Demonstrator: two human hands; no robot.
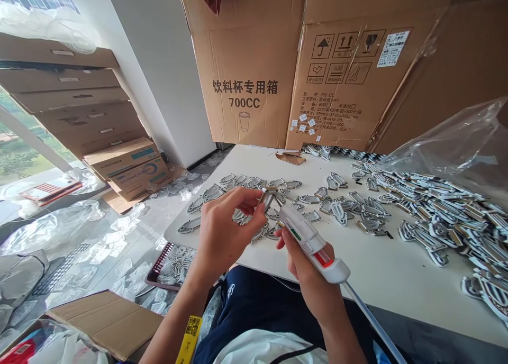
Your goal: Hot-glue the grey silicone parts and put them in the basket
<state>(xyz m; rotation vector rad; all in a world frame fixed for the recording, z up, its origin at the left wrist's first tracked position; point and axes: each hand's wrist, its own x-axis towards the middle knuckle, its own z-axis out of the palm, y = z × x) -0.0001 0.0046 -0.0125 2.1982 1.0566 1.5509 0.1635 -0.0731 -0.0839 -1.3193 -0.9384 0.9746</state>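
Observation:
My right hand (307,269) is shut around a white hot glue gun (313,242), whose nozzle points up and left. My left hand (226,231) pinches a small metallic piece (266,197) between thumb and fingers, close to the gun's tip. Both hands are over the edge of a white table (369,269). Several flat grey shaped pieces (309,199) lie spread across it. A dense heap of similar pieces (448,221) covers the right side. The hands hide part of the scattered pieces.
The glue gun's cable (373,321) runs down to the lower right. A plastic bag (448,136) lies at the table's far right, and large cardboard boxes (246,62) stand behind it. A tray of pieces (170,266) sits low on the left, above a floor strewn with plastic.

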